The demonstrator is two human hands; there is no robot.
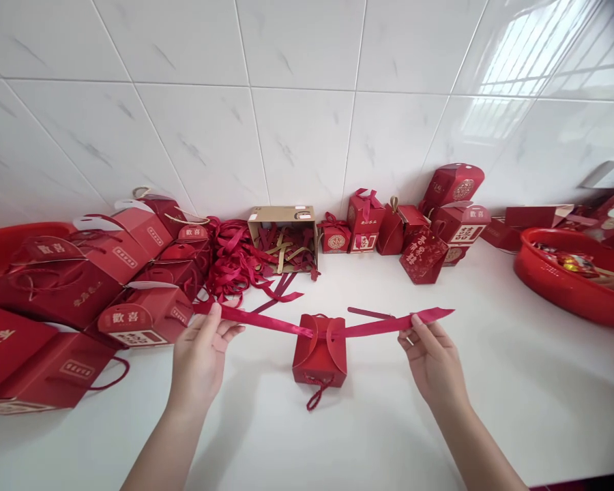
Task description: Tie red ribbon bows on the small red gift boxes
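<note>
A small red gift box (320, 354) stands on the white counter (368, 423) between my hands, its rounded flaps closed on top. A red ribbon (276, 322) runs through the top of the box and stretches out to both sides. My left hand (200, 358) pinches the ribbon's left part between thumb and fingers. My right hand (432, 361) pinches the right part, whose end (437, 314) sticks out past my fingers. A short cord loop hangs at the box's front.
Larger red gift bags (82, 273) are piled at the left. A heap of red ribbons (232, 262) and an open cardboard box (284, 235) lie by the tiled wall. More red boxes (419, 232) stand at the back right. A red basin (567, 283) sits at the far right.
</note>
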